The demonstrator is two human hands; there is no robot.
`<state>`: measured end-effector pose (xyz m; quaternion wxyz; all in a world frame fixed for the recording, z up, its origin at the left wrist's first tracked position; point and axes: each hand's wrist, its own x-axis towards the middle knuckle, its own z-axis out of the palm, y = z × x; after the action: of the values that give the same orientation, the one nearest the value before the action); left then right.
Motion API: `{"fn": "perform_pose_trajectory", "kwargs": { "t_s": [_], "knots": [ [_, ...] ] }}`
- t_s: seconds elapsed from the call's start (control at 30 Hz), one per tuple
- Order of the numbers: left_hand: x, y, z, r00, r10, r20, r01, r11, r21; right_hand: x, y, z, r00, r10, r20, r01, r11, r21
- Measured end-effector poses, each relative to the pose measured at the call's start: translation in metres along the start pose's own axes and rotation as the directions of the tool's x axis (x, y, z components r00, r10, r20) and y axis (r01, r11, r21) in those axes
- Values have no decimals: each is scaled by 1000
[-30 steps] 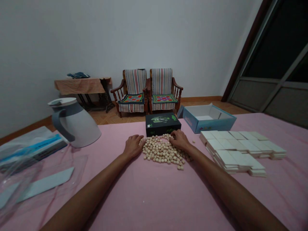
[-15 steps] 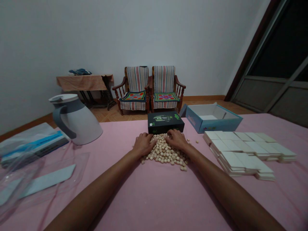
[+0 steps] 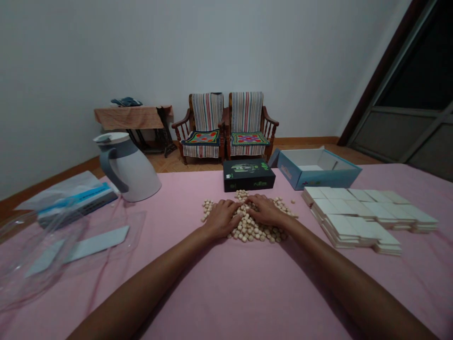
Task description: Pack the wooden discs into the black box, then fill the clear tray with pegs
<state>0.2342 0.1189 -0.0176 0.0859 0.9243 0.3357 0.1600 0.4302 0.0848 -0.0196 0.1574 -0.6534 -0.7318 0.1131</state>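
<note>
A loose pile of small pale wooden pieces (image 3: pixel 253 231) lies on the pink cloth (image 3: pixel 226 283) in front of me. My left hand (image 3: pixel 223 218) rests palm down on the left part of the pile, fingers stretched toward the middle. On the right part lies my right hand (image 3: pixel 264 210), its fingers spread out and pointing inward. The two hands' fingertips are close to each other, over the pieces. Some pieces sit beyond the hands, and others are hidden under the palms. Just behind the pile stands a black box (image 3: pixel 248 175) with green print.
Stacks of pale square tiles (image 3: pixel 354 212) and an open blue box (image 3: pixel 318 177) are on the right. To the left stand a white and grey jug (image 3: pixel 138 172), a blue-and-white packet (image 3: pixel 78 203) and clear plastic packaging (image 3: pixel 130 236). Two armchairs (image 3: pixel 226 123) are beyond the table.
Both hands have come nearer to me and closer together, away from the black box. The pile is flatter and more spread, with pieces left behind the hands. The view has shifted slightly.
</note>
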Motion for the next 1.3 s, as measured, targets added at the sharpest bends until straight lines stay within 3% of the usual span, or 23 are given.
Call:
{"fn": "perform_pose_trajectory", "kwargs": {
  "t_s": [0.07, 0.13, 0.23, 0.33, 0.4, 0.47, 0.63, 0.73, 0.8, 0.87, 0.97, 1.1, 1.3],
  "knots": [
    [-6, 0, -4, 999, 35, 12, -35, 999, -32, -7, 2, -4, 997, -75, 28, 74, 996, 47],
    [-9, -8, -8, 1000, 15, -7, -15, 999, -48, -9, 7, -9, 997, -72, 5, 71, 994, 78],
    [-10, -32, -11, 984, -144, -101, 142, 989, -31, -10, 22, -14, 983, 140, -119, -136, 990, 45],
    [-9, -57, -10, 947, -287, -142, 288, 957, -13, -12, 41, -15, 905, 356, -231, -362, 932, 18],
    [-9, -65, -6, 946, -297, -130, 297, 955, -15, -16, 52, -13, 855, 442, -273, -454, 891, 19],
    [-12, -63, -2, 963, -250, -105, 248, 968, -26, -21, 60, -9, 837, 472, -278, -484, 874, 28],
    [-10, -36, 0, 996, -76, -43, 72, 994, -82, -25, 56, -1, 910, 358, -207, -347, 934, 88],
    [2, -27, -2, 998, -48, -49, 43, 995, -90, -25, 47, -2, 972, 190, -140, -166, 972, 165],
    [16, -24, -3, 997, -36, -61, 31, 996, -80, -24, 45, -4, 985, 72, -154, -23, 954, 298],
    [31, -21, -2, 998, -13, -60, 10, 998, -62, -23, 49, -5, 960, 80, -270, 39, 911, 410],
    [54, -16, 4, 999, 3, -44, -5, 1000, -24, -22, 65, -4, 870, 254, -422, -48, 896, 441],
    [72, -5, 16, 999, -34, -37, 35, 999, 29, -23, 85, 0, 821, 340, -458, -134, 896, 424],
    [80, -1, 21, 996, -80, -29, 81, 996, 30, -22, 89, 9, 811, 345, -473, -144, 901, 410]
  ]
}}
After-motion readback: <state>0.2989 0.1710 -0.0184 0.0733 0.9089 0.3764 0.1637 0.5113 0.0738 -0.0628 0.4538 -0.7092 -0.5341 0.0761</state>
